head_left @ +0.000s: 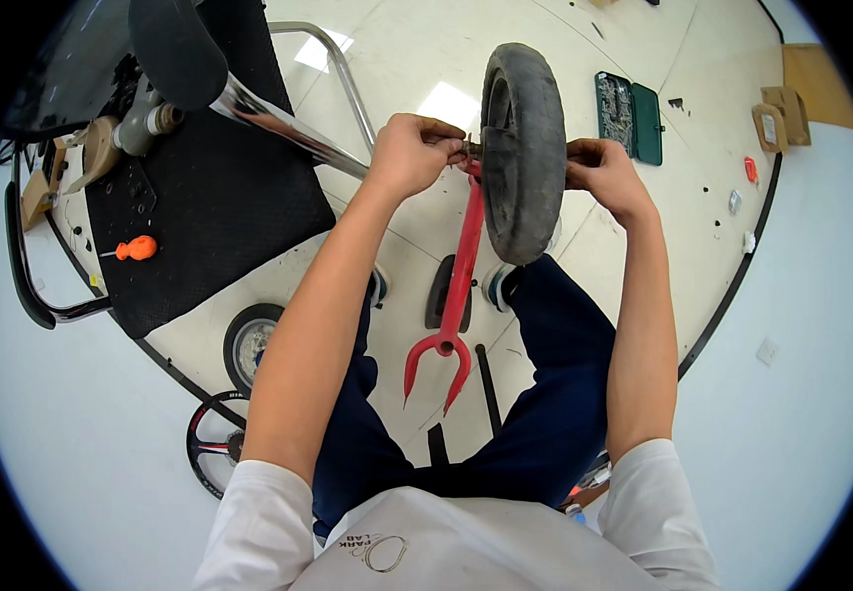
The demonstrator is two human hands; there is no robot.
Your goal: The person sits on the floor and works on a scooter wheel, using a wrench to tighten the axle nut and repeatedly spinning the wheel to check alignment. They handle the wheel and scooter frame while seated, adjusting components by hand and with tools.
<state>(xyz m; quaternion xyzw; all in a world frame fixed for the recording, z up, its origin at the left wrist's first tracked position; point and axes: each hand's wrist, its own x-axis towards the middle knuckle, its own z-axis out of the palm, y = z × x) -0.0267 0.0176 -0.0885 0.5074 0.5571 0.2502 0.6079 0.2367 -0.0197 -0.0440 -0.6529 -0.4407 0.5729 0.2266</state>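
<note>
A small black-tyred wheel [530,177] stands upright between my hands, at the far end of a red bike frame piece [466,246]. The forked end of that piece points toward me. My left hand [414,156] pinches a small metal part at the axle, on the wheel's left side; the fingers partly cover it. On the other side, my right hand [609,177] has its fingers curled in against the wheel near the hub. What those fingertips grip is hidden by the tyre and the hand.
An office chair [229,227] stands at the left, with an orange-handled screwdriver [136,248] on its black seat. Two more wheels, a grey one [252,345] and a black-rimmed one [193,448], lie below it. A green case [648,123] of small hardware and cardboard boxes [786,113] sit at the right.
</note>
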